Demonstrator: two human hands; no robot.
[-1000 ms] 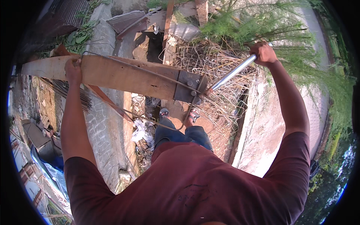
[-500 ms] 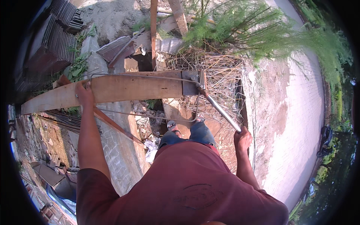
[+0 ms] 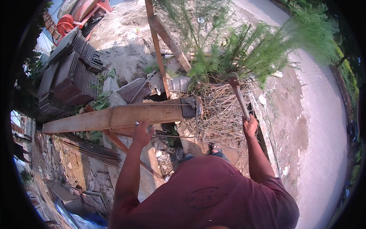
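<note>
My right hand (image 3: 249, 126) grips the lower end of a steel bending bar (image 3: 240, 97), whose slotted head stands clear of the board, toward the shrub. My left hand (image 3: 142, 135) is at the near edge of a long wooden board (image 3: 146, 116), fingers apart, a small white spot on one finger. The board has a dark bolted metal plate (image 3: 189, 109) at its right end. A bent rod (image 3: 175, 136) forms a loop on and below the board. Many bent rods (image 3: 223, 110) are heaped just right of the plate.
Stacked corrugated sheets (image 3: 66, 82) and a red mixer (image 3: 66, 24) stand upper left. Wooden posts (image 3: 169, 42) rise beyond the board. A feathery shrub (image 3: 267, 51) overhangs the rods, a paved path (image 3: 320, 160) runs at right, and long rods (image 3: 89, 150) lie below the board's left part.
My left hand has slid rightward along the board and opened. My right hand first swung down, and the bar's head has since come off the plate and points upward. The view has shifted.
</note>
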